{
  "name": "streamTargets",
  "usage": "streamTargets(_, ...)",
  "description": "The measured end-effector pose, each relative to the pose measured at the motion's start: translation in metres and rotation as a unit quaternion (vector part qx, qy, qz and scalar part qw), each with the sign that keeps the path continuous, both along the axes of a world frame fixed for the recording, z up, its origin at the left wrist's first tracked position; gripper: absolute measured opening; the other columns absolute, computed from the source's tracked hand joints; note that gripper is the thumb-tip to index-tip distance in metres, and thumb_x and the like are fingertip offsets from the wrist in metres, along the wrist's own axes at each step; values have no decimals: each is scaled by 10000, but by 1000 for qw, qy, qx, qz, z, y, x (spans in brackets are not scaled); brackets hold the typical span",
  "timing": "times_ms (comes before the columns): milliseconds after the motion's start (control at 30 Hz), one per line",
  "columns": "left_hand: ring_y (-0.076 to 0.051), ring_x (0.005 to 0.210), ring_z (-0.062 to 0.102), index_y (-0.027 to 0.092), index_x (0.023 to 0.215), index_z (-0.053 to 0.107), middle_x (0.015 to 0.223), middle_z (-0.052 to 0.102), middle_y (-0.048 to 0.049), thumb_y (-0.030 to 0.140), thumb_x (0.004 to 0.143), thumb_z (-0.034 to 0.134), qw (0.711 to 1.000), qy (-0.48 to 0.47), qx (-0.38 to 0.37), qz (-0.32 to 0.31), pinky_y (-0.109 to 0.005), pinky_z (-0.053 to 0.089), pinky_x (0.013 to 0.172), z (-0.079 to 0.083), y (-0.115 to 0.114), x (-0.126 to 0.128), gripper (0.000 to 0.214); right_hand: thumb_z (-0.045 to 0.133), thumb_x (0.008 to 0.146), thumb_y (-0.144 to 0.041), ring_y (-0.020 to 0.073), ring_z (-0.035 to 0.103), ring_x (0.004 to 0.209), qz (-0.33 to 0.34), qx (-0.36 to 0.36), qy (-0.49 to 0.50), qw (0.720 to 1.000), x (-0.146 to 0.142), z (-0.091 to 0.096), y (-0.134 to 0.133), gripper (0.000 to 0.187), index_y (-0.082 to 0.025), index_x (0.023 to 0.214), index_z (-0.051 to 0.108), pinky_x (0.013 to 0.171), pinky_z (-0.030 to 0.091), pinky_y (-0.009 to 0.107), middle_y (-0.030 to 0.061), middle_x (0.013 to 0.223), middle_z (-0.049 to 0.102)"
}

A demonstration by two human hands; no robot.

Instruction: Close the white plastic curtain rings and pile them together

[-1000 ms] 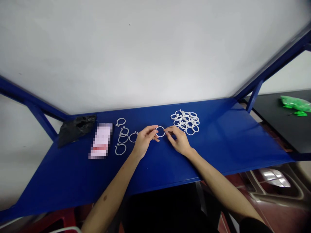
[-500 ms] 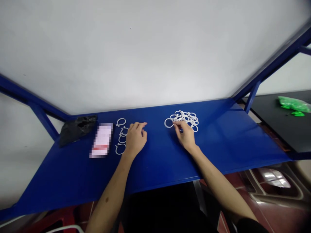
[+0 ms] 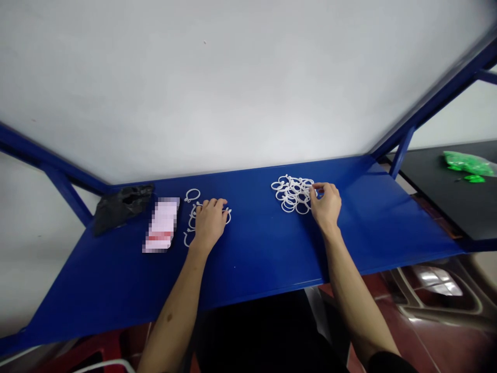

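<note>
My left hand [image 3: 210, 220] is palm down on the left, fingers bent, with a white curtain ring [image 3: 229, 216] showing past its right side; its grip is partly hidden. Beside and partly beneath that hand lie several more white rings, among them a whole ring [image 3: 193, 195] above it and a partly covered ring [image 3: 187, 239] below it. My right hand [image 3: 326, 205] is at the right edge of a tangled pile of white curtain rings [image 3: 294, 194]. Its thumb and forefinger pinch a ring at the pile's edge.
The blue tabletop [image 3: 256, 248] meets a pale wall. A phone with a blurred screen [image 3: 161, 225] and a crumpled black plastic bag [image 3: 124, 207] lie at the left. Blue frame bars rise at both sides. Right, a black table [image 3: 438, 191] holds a green-filled bag [image 3: 468, 162].
The ring my right hand held left of the pile is gone from there; a ring now shows at my left hand. My right hand has moved right, to the pile's far edge.
</note>
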State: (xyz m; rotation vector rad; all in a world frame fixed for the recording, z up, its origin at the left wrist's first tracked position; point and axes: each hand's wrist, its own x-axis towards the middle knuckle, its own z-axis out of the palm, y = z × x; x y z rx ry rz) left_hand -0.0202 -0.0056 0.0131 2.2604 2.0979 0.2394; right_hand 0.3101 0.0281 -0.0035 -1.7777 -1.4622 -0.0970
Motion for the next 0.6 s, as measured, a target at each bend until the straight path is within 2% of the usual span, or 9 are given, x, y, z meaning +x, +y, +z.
streamTargets(133,-340,1084,570,188,1150,678,1112,682,-132,321,957,513,999,9,25,19,-476,425,916,-6,1,0,287,549,894,-305,227,557,821,5,15,-12,1000,0,2,0,155,-187,908,649,789,455,373,91,906,659)
streamTargets(333,-327,943,595,221,870,695,936,706,-109,288,940,541,996,-25,82,-2,-454,445,809,-10,1,1,182,533,916,-308,240,558,849,-7,18,-22,1000,3,-4,2,185,-181,942,665,804,462,386,104,939,670)
streamTargets(467,-273,822,627,231,835,653,825,729,-57,246,919,584,989,-123,85,-16,-415,460,769,-10,2,7,110,565,904,-305,261,545,893,6,-4,-32,999,4,-8,2,183,-169,949,678,843,458,425,119,958,676)
streamTargets(600,-218,746,650,227,848,651,797,723,-33,239,897,623,966,-244,83,-26,-377,497,750,-8,3,15,57,558,941,-325,290,525,988,40,26,-13,999,1,-8,1,194,-173,949,677,933,425,485,151,1007,670)
